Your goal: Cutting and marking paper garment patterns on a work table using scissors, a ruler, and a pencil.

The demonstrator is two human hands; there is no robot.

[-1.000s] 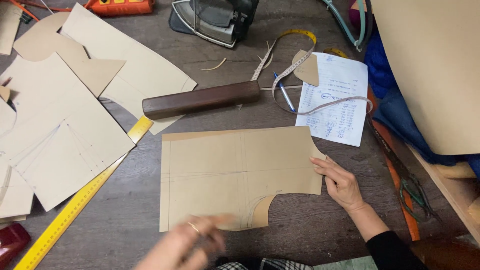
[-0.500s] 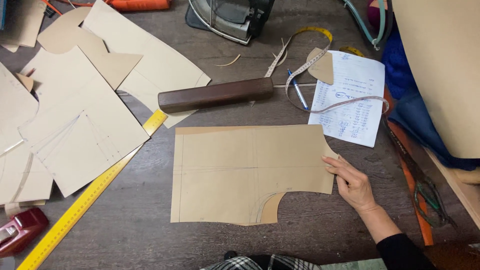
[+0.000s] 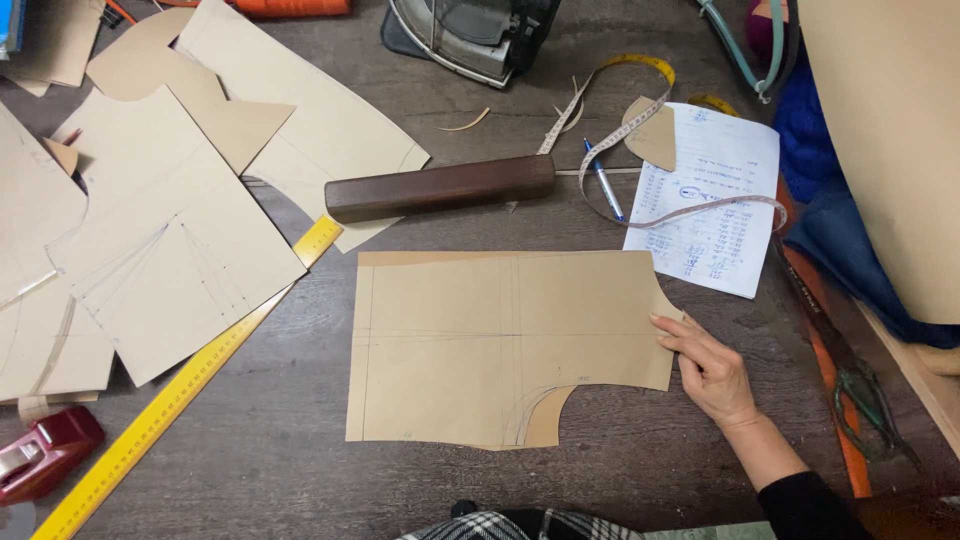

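Note:
A tan paper pattern piece with pencil lines and a curved cut-out along its near edge lies flat in the middle of the dark wooden table. A second tan sheet lies under it and shows along the top and at the cut-out. My right hand rests on the table at the pattern's right edge, fingertips touching the paper and pressing it down. My left hand is out of view.
A dark wooden block lies above the pattern. A yellow ruler runs diagonally at left beside several cut pattern pieces. A measuring tape, pen, written sheet, iron, red stapler and scissors surround them.
My left hand, blurred at the near edge a second ago, has left the view. The view shifted slightly; my right hand stays on the pattern's right edge.

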